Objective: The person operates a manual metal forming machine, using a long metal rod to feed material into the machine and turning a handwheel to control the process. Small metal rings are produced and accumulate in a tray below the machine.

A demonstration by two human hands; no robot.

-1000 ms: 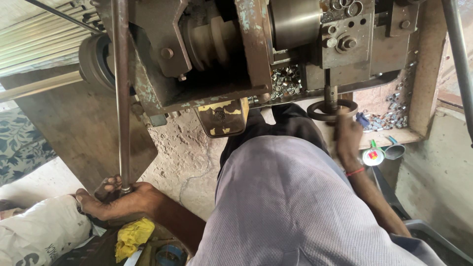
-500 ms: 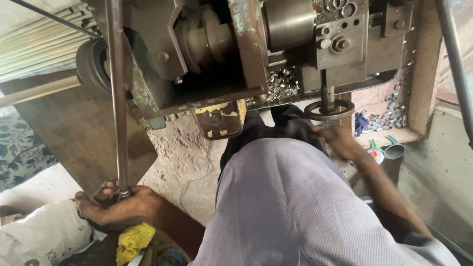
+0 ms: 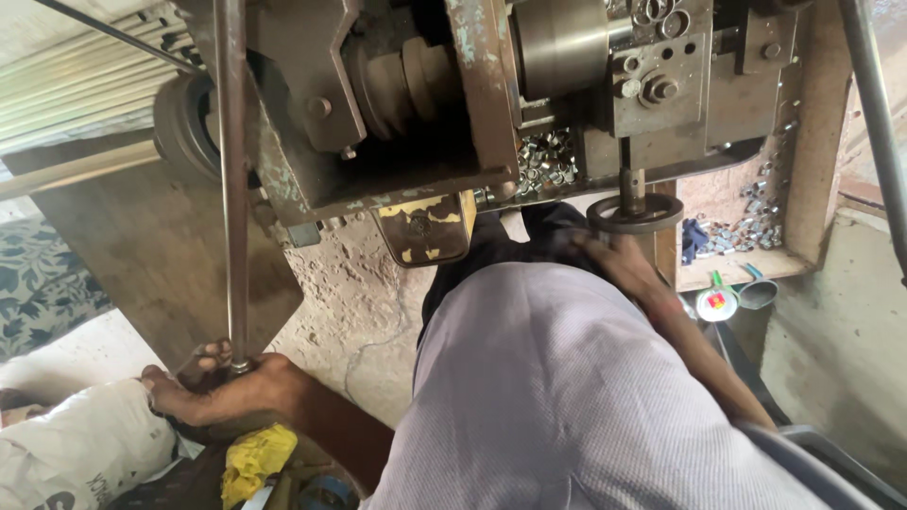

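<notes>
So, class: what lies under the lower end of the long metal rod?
The left hand cups the foot of the long metal rod. Below the hand, a yellow cloth shows. The rod's tip is covered by the fingers.

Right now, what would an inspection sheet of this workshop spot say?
Surface: rough concrete floor, cracked, below the machine.
Job's things: long metal rod standing upright; dark round handwheel under the grey machine.
Clutter: small metal nuts heaped inside the machine and in the wooden tray; yellow cloth; white sack; small round tin.
Hands: left hand grips the rod's lower end; right hand reaches up just below the handwheel, contact unclear.
Cables: nothing seen.
Surroundings: bundle of pale bars at upper left; patterned fabric at left.
</notes>
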